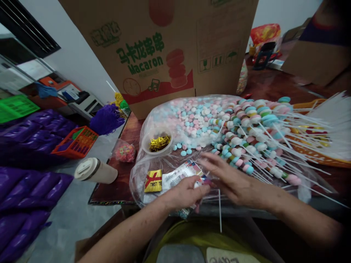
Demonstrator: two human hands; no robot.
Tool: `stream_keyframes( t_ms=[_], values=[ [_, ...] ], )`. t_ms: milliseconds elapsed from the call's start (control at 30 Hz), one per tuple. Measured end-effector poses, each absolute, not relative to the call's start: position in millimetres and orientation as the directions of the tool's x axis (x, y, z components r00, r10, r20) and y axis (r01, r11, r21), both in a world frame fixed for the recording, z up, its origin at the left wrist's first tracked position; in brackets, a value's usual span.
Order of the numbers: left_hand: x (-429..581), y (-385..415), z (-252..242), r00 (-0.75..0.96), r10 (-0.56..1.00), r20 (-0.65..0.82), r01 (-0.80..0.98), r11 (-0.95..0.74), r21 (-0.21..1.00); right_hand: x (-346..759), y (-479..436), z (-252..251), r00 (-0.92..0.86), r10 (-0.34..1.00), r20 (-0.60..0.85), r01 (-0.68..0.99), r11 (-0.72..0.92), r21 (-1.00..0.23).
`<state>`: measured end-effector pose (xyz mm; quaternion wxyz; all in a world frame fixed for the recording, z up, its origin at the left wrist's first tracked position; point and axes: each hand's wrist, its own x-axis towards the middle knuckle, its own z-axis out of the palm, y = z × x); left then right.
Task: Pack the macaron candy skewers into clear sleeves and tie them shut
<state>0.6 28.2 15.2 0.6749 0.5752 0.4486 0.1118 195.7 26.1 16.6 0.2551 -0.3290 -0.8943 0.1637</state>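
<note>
My left hand [189, 190] is closed, thumb and fingers pinching a candy skewer in a printed plastic wrapper [203, 180]. Bits of pink and teal show below the fingers. Just right of it, my right hand [233, 180] has its fingers stretched out, slightly blurred, close to the wrapper's upper end; its thumb is partly hidden. A white stick [220, 212] points down below the hands. Under my left hand lie printed wrappers [178, 177], with a gold twist tie pack [153, 181] beside them. A bowl [146, 144] of gold twist ties stands behind.
Loose pastel candies [193, 117] lie on clear plastic. Finished candy skewers [255, 135] are heaped at right, before an orange basket [309, 155] of white sticks. A tall cardboard box [175, 47] blocks the back. A lidded cup [95, 171] stands at the table's left edge.
</note>
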Motion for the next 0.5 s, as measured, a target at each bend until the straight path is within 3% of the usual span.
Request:
stream_keyframes(
  t_ms=[67, 200, 333, 400, 500],
  values=[
    [-4.5, 29.5, 12.3, 0.465, 0.748, -0.473, 0.201, 0.431, 0.880, 201.4, 23.8, -1.1, -0.644, 0.679, 0.354, 0.572, 0.734, -0.366],
    [-16.7, 31.7, 7.3, 0.379, 0.801, -0.464, -0.021, 0.509, 0.861, 204.0, 10.7, -47.2, -0.783, 0.612, 0.107, 0.586, 0.785, -0.201],
    [-27.9, 32.2, 5.8, 0.317, 0.829, -0.461, -0.108, 0.514, 0.851, 200.3, 12.3, -49.0, -0.800, 0.598, 0.050, 0.573, 0.786, -0.234],
    [-32.4, 32.5, 6.8, 0.260, 0.844, -0.469, -0.147, 0.514, 0.845, 196.8, 24.2, -30.8, -0.746, 0.666, 0.009, 0.643, 0.723, -0.251],
    [-36.5, 31.3, 8.9, 0.205, 0.872, -0.445, -0.154, 0.478, 0.865, 187.5, 53.6, -6.0, -0.498, 0.864, -0.074, 0.856, 0.476, -0.204]
  ],
)
